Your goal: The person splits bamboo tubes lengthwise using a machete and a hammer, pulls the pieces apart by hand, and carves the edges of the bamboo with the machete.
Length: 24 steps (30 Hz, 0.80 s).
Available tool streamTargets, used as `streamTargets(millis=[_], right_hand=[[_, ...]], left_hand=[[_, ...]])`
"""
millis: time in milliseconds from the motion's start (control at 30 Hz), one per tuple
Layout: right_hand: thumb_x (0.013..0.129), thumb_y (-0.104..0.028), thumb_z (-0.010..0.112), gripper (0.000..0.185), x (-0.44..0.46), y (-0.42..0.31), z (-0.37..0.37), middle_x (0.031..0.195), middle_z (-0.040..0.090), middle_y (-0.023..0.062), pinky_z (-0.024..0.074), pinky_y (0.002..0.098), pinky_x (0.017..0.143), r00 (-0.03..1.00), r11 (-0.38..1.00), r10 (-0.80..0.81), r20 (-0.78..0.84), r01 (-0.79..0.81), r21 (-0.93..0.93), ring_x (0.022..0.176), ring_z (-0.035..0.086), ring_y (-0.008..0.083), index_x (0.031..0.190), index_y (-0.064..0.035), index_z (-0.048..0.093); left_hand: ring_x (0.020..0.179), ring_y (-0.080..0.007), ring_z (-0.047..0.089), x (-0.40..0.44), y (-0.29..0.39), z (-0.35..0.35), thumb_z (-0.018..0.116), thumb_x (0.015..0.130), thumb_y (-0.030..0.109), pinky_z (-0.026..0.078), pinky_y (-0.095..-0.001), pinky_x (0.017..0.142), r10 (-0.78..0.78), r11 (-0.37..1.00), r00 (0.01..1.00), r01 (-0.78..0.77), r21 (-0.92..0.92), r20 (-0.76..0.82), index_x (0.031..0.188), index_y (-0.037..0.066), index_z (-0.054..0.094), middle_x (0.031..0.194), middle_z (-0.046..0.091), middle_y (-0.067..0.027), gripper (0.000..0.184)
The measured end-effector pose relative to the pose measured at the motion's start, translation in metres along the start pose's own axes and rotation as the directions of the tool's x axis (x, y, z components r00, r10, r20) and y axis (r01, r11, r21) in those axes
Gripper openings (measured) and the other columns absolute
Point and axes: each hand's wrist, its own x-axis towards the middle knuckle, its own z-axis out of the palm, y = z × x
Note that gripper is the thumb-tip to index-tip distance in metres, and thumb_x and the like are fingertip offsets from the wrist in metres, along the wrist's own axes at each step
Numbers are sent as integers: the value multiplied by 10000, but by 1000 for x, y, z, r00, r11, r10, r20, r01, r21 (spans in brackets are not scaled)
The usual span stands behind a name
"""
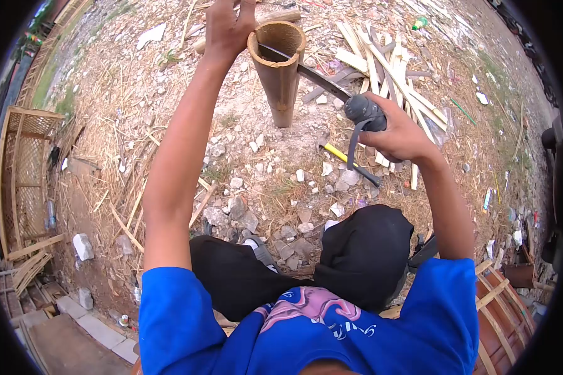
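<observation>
A thick brown bamboo tube (278, 81) stands upright on the stony ground before me, its hollow end facing up. A long dark blade of a machete (322, 81) lies across its rim, crossing the opening and set into the right wall. My right hand (397, 131) is wrapped round the machete's dark grey handle, from which a strap hangs. Beside the tube's upper left edge is my left hand (228, 28), raised. Its fingertips are cut off by the top of the view, so whether it holds anything is hidden.
A hammer with a yellow and black handle (350, 164) lies below my right hand. Split pale bamboo strips (388, 69) are heaped beyond the tube. A lattice bamboo frame (28, 175) stands at left. Stones and litter cover the ground, and woven bamboo (500, 306) is at lower right.
</observation>
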Motion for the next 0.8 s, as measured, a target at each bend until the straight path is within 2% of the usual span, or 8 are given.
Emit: streamTargets(millis=[33,167,333,367,400,500,633,800], right_hand=[[763,-181,767,656,-3,0,9,1182,625,157,447,360,973,998,995,-52,-47,48,-85,1083,601,243,1343,-21,504],[796,-260,790,641,-22,-30,18,1113,625,136,441,327,881,994,998,-34,-102,39,50,986,586,206,1316,1,520],[897,-335,731,511,-55,-74,-18,741,598,28,375,208,470,951,957,-267,-156,281,76,531,488,38,1252,-1,576],[919,-248,717,644,-59,-81,-32,749,540,16,328,193,401,965,961,-202,-168,228,158,471,411,21,1425,3,408],[960,-251,644,402,-66,-94,-29,705,515,-33,316,145,401,911,935,-252,-327,316,161,461,403,-11,1271,-16,548],[1035,-311,496,493,-71,-108,-82,772,497,14,346,178,408,906,939,-265,-330,320,126,429,382,5,1414,-4,427],[1059,-350,435,476,-34,-125,-103,759,443,-20,332,164,396,926,938,-232,-297,294,185,416,369,-9,1422,-41,427],[909,-314,728,326,129,-14,0,671,450,-54,354,206,450,990,991,24,-136,-5,134,474,382,22,922,-94,489]], left_hand=[[941,-183,643,0,9,-7,498,961,63,509,-358,864,70,997,992,-75,-37,-109,1224,77,541,987,686,-100,267],[961,-195,635,-17,73,-35,538,935,56,496,-356,877,209,957,892,-271,-104,-401,1180,72,581,953,664,-117,249],[1012,-231,610,-100,180,-97,504,942,4,525,-363,848,-104,898,995,96,-429,6,1233,-31,447,1132,584,-174,299],[985,-212,609,-119,200,-104,538,926,-9,514,-343,835,-178,850,979,204,-486,99,1220,-33,458,1106,589,-151,305],[957,-209,610,-137,225,-106,546,919,-18,504,-342,854,-271,807,943,332,-488,194,1201,-17,484,1095,593,-153,288],[994,-292,651,-163,267,-116,685,846,45,512,-377,858,-245,848,674,498,-183,697,1093,29,610,1077,653,-154,258],[1072,-322,623,-224,267,-93,629,935,239,502,-417,914,-189,713,487,665,-222,853,1181,41,593,1157,636,-135,317],[1104,-341,609,-237,255,-78,627,939,252,484,-434,938,-337,852,495,523,35,801,1236,59,565,1182,631,-154,359]])
